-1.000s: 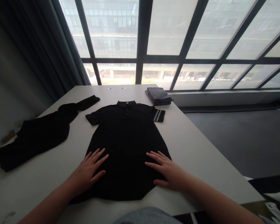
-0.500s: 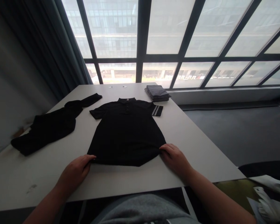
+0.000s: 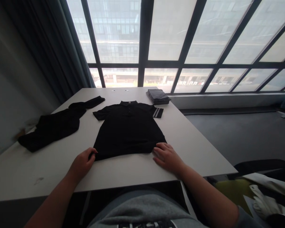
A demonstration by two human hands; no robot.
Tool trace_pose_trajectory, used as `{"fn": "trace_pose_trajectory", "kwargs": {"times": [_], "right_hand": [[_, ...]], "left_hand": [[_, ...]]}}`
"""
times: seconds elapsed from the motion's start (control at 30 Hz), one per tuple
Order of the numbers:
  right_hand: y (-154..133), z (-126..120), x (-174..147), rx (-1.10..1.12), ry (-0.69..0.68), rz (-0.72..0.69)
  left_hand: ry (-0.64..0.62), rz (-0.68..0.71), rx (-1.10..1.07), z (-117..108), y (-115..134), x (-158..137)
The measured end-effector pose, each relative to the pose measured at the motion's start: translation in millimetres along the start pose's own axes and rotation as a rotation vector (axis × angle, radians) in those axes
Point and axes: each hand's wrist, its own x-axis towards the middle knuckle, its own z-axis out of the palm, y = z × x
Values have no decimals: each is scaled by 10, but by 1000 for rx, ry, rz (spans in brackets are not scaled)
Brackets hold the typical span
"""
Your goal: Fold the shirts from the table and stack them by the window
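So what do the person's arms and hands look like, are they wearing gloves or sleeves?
No gloves. The left hand and right hand are bare, with no rings or watch showing. The left forearm is uncovered as far as the picture goes. The right forearm is bare too, with a grey sleeve edge near the elbow.

No text, label, brand or number is legible; pale marks on the grey garment (image 3: pixel 144 215) at the bottom edge are unreadable.

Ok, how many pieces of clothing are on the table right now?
3 visible. A black polo shirt lies flat in the middle, a crumpled black garment lies at the left, and a folded grey garment sits at the far edge; that stack may hold more.
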Motion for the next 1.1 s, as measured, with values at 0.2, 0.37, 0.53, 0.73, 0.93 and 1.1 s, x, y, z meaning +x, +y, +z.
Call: {"fn": "trace_pose_trajectory", "kwargs": {"times": [0.2, 0.37, 0.53, 0.73, 0.93, 1.1], "right_hand": [[106, 209, 117, -81, 52, 284], [108, 223, 191, -77, 123, 340], [67, 83, 153, 112, 322, 263], [145, -53, 40, 346, 310, 201], [116, -166, -82, 461, 49, 68], [-69, -261, -213, 242, -147, -33]], "left_hand": [[-52, 107, 10, 20, 23, 6], [-64, 123, -3, 46, -16, 25], [19, 168, -68, 32, 1, 7], [9, 67, -245, -38, 8, -102], [-119, 4, -410, -52, -32, -166], [-19, 144, -195, 0, -42, -112]]}}
